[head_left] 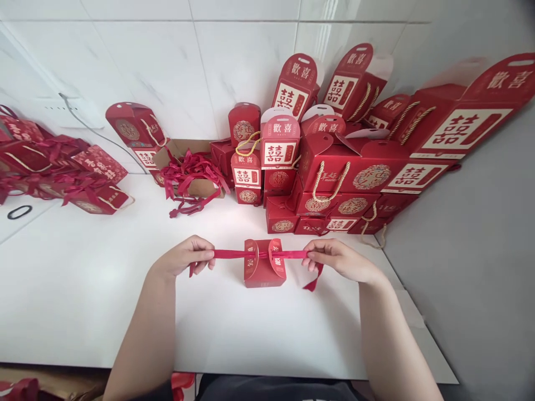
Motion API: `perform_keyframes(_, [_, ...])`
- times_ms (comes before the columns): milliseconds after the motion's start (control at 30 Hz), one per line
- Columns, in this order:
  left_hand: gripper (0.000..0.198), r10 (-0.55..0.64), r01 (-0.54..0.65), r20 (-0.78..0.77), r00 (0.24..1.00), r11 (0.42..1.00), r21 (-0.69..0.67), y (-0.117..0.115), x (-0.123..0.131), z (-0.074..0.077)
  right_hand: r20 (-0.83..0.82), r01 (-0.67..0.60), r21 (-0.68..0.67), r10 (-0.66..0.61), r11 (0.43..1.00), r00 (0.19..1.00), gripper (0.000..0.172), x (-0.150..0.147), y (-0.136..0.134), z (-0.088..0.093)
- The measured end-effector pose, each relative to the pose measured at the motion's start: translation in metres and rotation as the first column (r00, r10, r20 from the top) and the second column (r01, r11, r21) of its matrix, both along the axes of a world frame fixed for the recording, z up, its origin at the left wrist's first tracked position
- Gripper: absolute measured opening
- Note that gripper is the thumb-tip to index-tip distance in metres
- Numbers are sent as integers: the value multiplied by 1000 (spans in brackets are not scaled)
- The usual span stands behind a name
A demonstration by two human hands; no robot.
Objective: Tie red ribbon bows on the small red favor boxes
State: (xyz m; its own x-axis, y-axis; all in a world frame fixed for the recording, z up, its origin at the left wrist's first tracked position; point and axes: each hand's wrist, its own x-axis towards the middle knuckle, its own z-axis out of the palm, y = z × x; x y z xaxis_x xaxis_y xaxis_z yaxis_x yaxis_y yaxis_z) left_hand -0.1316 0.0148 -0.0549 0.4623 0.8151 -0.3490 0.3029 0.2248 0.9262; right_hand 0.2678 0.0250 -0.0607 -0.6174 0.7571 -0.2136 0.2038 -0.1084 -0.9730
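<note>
A small red gift box [264, 270] stands on the white table [83, 301] in front of me. A red ribbon [234, 254] runs through the two rounded flaps on top of the box and is stretched tight to both sides. My left hand [189, 257] pinches the ribbon's left end, with a short tail hanging below the fingers. My right hand [339, 259] pinches the right end, and a longer tail hangs down past it to the table.
A big pile of red gift boxes [334, 167] with rope handles leans against the tiled wall behind. A cardboard box of loose red ribbons [190, 172] sits to the left of it. More tied boxes [62, 167] lie at far left, beside a black ring [19, 211].
</note>
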Motion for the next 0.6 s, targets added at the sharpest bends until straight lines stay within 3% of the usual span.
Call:
perform_keyframes(133, [36, 43, -47, 43, 998, 993, 110, -1, 1, 11, 86, 79, 122, -90, 989, 992, 23, 18, -4, 9])
perform_keyframes(267, [39, -12, -4, 77, 997, 979, 203, 0, 7, 26, 129, 244, 297, -292, 923, 948, 24, 29, -8, 22])
perform_keyframes(467, [36, -37, -81, 258, 965, 897, 433, 7, 26, 60, -32, 488, 481, -541, 729, 840, 26, 23, -11, 56])
perform_keyframes(600, [23, -57, -134, 339, 939, 847, 514, 12, 38, 75, -194, 595, 431, -574, 678, 795, 22, 10, -9, 69])
